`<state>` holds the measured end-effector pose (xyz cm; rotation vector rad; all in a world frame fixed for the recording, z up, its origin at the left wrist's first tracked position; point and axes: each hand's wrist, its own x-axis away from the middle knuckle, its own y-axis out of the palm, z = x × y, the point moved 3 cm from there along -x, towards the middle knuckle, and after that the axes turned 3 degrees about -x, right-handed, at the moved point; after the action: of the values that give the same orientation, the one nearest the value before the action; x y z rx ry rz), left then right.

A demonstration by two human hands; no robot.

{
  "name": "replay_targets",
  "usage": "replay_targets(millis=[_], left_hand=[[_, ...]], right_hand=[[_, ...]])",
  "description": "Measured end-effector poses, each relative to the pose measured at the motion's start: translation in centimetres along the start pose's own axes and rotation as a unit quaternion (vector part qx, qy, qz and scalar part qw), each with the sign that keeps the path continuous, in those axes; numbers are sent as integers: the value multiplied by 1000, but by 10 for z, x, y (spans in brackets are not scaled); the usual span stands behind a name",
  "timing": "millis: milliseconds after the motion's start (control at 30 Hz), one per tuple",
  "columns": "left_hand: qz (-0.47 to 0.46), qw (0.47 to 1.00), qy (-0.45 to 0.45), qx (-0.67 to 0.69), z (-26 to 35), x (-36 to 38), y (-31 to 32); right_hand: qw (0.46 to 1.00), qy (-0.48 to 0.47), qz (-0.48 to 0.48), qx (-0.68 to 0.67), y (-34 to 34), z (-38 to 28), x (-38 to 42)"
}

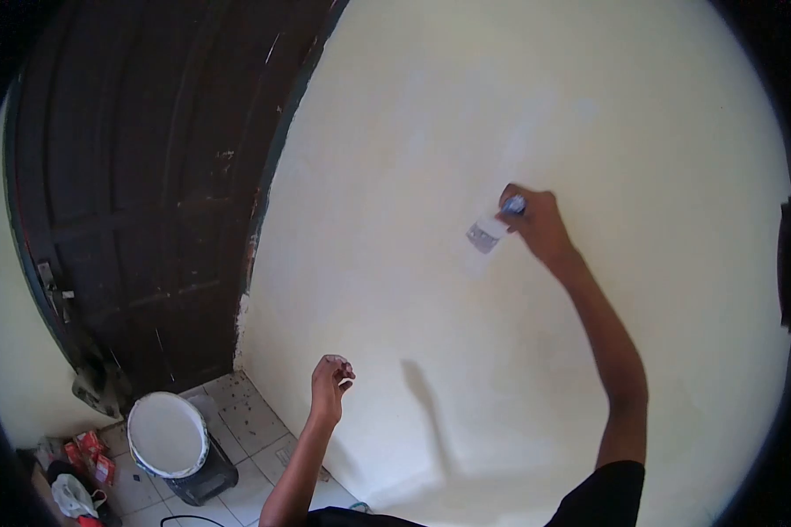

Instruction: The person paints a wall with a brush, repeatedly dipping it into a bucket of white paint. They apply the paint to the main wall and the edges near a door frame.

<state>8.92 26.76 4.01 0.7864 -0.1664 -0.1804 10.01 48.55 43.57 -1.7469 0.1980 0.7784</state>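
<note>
On the right, my right hand (536,220) is closed around a paintbrush with a blue handle end. The paintbrush (483,237) shows a grey metal band with small dots, held against or very near the cream wall (413,263); its white tip blends into the wall. A pale, damp-looking streak runs up the wall above this hand. My left hand (329,386) hangs in front of the wall's lower left, fingers loosely curled and thumb apart. I see nothing held in it, and its fingertips carry whitish smears.
A dark wooden door (141,193) with a metal handle (54,290) stands at left. Below it, a bucket (200,479) with whitish contents or a whitish top sits on the tiled floor (246,479). Red packets (88,452) and a white plastic bag (75,496) lie beside it.
</note>
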Motion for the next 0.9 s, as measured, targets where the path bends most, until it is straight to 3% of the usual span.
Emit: replay_targets(millis=[133,167,200,267,300,400,433,467,533,567,633,733,833,900], left_hand=[[9,1000,-7,2,-3,-3,-4],[8,1000,-12,0,-6,-5,-6],[8,1000,-11,-3,-7,-5,-9],[12,1000,-24,0,-8,-7,-9],[9,1000,-28,-2,-7,-7,-10],[9,1000,-16,-11,-12,-10,-13],[14,1000,-22,-12,-14,-9,-14],[8,1000,-10,-9,-13,-11,-14],[5,1000,-3,-3,-12,-10,-12],[3,1000,6,-4,-8,-8,-8],[-6,1000,15,-5,-4,-6,-5],[-9,1000,16,-1,8,2,1],[-8,1000,9,-1,13,6,4],[-7,1000,18,0,11,2,2]], right_hand=[[986,-51,134,86,-72,-8,-38],[966,-72,169,180,-85,-19,-44],[924,-159,220,270,-90,-31,-46],[861,-202,245,398,-90,-45,-46],[861,-204,245,396,-83,-45,-46],[851,-164,144,478,-24,-3,-32],[854,-128,36,503,14,2,-12],[872,-210,33,442,57,8,15],[877,-278,-13,392,138,8,72],[837,-337,13,430,170,0,96],[874,-351,-44,332,221,-2,129],[944,-225,-162,180,227,-35,137],[971,-153,-146,114,215,-20,117],[957,-140,-141,213,183,4,89]])
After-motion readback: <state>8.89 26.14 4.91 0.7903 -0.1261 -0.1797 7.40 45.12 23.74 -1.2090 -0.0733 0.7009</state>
